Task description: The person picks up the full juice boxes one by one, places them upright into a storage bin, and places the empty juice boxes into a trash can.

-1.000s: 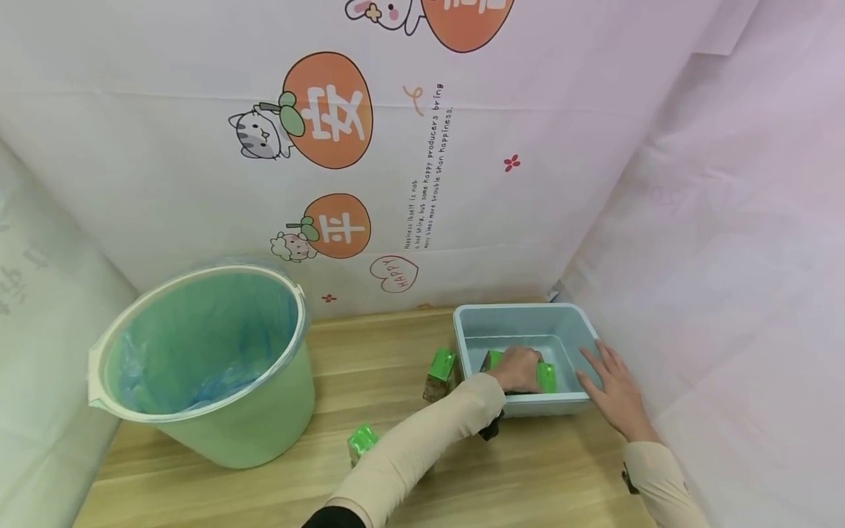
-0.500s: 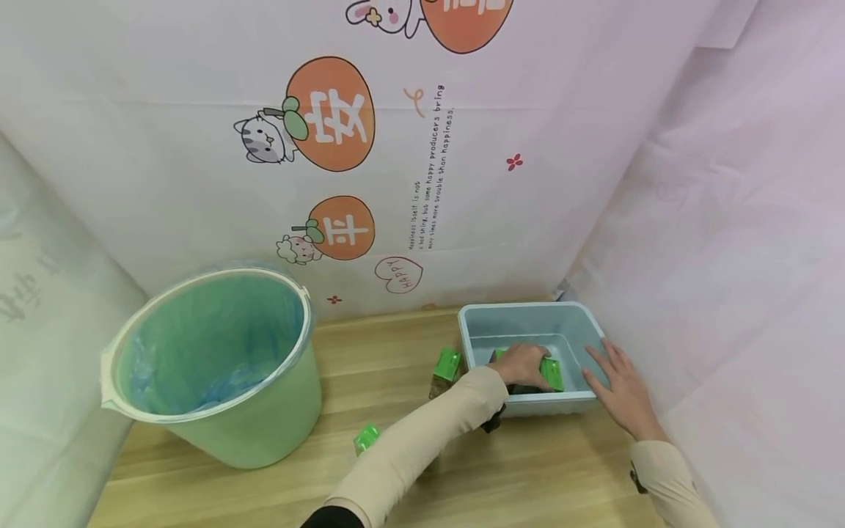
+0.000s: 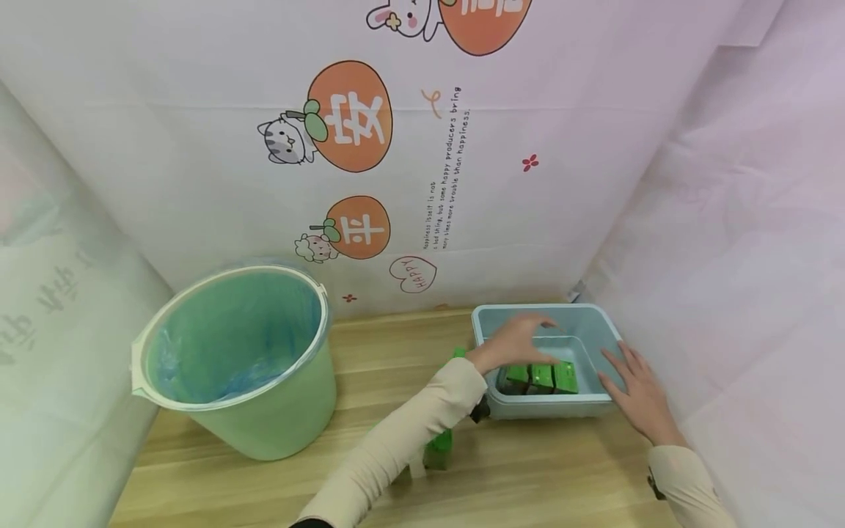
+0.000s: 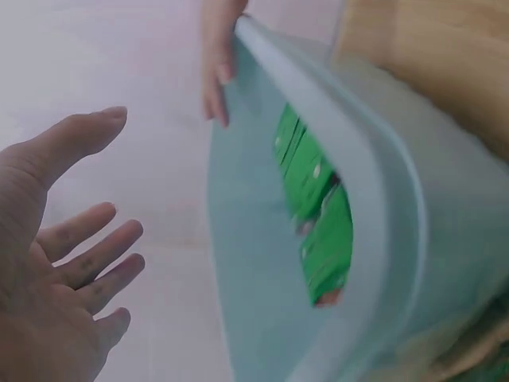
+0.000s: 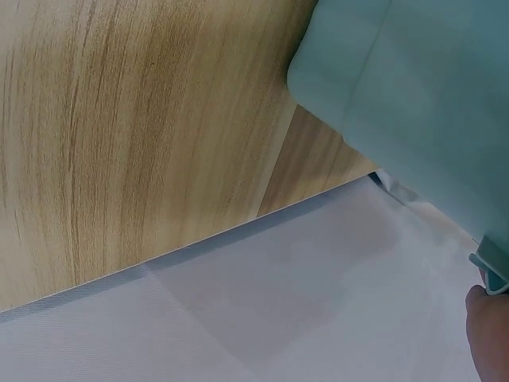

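Observation:
My left hand [image 3: 515, 343] is above the pale blue plastic bin [image 3: 551, 410], its thumb and fingers spread with nothing between them. In the left wrist view the same hand [image 4: 64, 263] shows its bare palm beside the bin. Inside, small green-topped packs [image 3: 543, 377] stand in a row along the near wall. My right hand [image 3: 639, 392] rests at the bin's right rim, fingers extended, some reaching over to the inner side. At the right wrist view's edge, part of that hand [image 5: 489, 334] touches the rim.
A big green bucket [image 3: 277, 418] with a clear liner stands on the left of the wooden table [image 3: 515, 469]. More green-topped packs [image 3: 438, 449] lie on the table near the left forearm, partly hidden by it. A printed white sheet [image 3: 502, 220] walls the back and sides.
My left hand has let go of a pack in the bin and lifted up and back, uncovering the row. My right hand stays at the rim. The head view has shifted slightly left.

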